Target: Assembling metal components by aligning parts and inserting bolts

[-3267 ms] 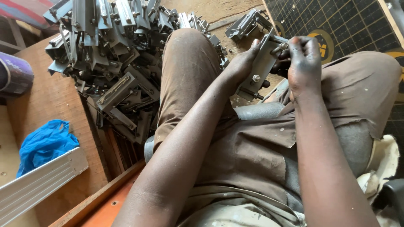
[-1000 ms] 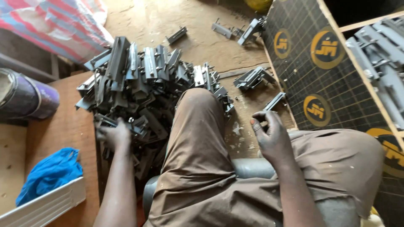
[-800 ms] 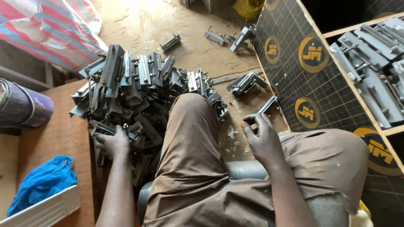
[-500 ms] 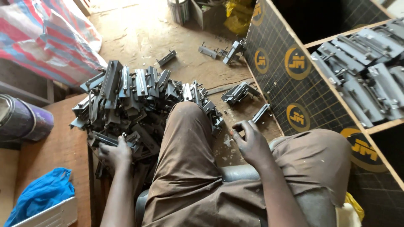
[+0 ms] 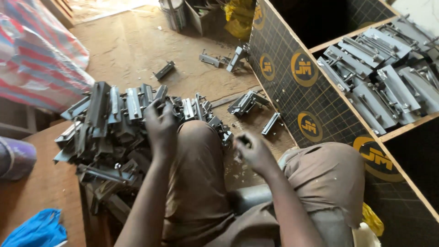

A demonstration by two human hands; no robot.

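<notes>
Here the left hand (image 5: 161, 126) closes on a grey folded-steel bracket (image 5: 161, 95) atop the heap at ten o'clock, while the right hand (image 5: 252, 151) hovers loosely curled, apparently empty, at centre.

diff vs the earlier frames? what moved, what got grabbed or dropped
The left hand let go of the bracket both hands held earlier, swung out to the pile of metal brackets and now rests on its top, higher than a moment ago. The right hand hangs loosely curled between the knees; whether it holds anything is unclear. The pile and the stacked brackets in the box lie unchanged.
</notes>
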